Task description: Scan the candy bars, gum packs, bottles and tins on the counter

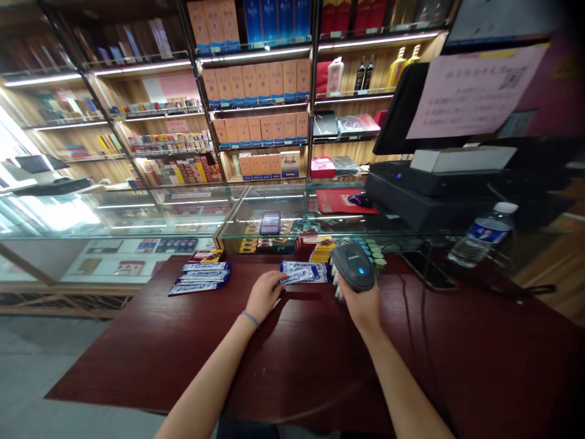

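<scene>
My right hand (365, 305) is wrapped round a dark barcode scanner (353, 266) with a small blue light on top. A blue-and-white wrapped snack bar (297, 276) is pinched at its left end in my left hand (264, 295). Just behind it lie more blue-and-white snack bars (320, 272). Farther left on the counter is another group of the same wrapped bars (200, 278). Red and yellow packets (317, 249) stand behind the middle bars, and green-capped items (375, 253) show partly behind the scanner.
The dark red wooden counter (183, 360) meets a glass display case (192, 213). A phone (428, 270), cables and a water bottle (482, 236) are at the right, below a monitor (402, 116) and black cash drawer (406, 195). Stocked shelves (256, 110) line the back wall.
</scene>
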The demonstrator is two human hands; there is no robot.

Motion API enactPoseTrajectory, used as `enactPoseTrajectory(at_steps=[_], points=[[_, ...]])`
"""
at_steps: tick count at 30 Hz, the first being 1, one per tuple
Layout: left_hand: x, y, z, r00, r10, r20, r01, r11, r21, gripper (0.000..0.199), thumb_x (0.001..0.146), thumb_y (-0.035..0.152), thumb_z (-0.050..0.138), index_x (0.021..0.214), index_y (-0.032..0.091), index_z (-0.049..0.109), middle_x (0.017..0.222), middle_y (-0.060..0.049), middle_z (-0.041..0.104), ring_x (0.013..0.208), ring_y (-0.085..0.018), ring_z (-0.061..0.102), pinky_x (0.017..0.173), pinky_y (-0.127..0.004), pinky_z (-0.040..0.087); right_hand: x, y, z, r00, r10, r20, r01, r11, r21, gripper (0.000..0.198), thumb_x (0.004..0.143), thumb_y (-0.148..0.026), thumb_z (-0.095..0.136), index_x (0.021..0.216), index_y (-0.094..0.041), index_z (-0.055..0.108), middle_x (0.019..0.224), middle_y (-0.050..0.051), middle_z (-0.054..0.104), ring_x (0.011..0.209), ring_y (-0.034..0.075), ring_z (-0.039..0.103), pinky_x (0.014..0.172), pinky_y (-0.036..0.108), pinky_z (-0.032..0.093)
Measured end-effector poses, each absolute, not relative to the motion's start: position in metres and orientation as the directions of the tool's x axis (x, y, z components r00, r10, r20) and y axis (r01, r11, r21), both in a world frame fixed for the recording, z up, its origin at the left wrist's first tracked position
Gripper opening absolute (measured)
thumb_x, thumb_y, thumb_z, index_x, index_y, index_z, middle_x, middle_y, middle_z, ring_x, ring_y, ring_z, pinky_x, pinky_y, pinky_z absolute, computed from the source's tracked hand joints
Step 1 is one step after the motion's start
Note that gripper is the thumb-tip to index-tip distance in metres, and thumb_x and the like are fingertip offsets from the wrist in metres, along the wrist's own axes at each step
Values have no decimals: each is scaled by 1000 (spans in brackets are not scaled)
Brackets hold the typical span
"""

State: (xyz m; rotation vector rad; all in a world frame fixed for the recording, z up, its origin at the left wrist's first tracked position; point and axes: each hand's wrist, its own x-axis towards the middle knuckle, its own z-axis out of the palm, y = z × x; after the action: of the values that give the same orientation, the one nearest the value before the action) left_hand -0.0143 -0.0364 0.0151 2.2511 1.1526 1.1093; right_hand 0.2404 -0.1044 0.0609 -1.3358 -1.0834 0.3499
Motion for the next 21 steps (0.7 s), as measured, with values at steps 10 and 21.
enactPoseTrajectory(at_steps=[10, 21], points=[[33, -32, 9, 550, 715, 432, 673, -685, 278, 21, 93, 9, 53, 102, 21, 66, 107, -8, 67, 101, -24, 60, 93, -38, 51, 244, -104, 62, 561, 756, 337, 271, 218, -938, 49, 75, -47, 77, 111, -17, 63, 56, 0, 66, 43, 20, 61, 48, 32, 51], [41, -27, 2, 497, 725, 476, 664, -671, 330, 23, 88, 5, 55, 100, 21, 65, 109, -7, 67, 108, -25, 58, 98, -40, 50, 244, -100, 58, 591, 668, 452, 304, 335, -892, 47, 72, -50, 79, 105, -18, 67, 74, 6, 75, 70, 27, 73, 60, 35, 57]])
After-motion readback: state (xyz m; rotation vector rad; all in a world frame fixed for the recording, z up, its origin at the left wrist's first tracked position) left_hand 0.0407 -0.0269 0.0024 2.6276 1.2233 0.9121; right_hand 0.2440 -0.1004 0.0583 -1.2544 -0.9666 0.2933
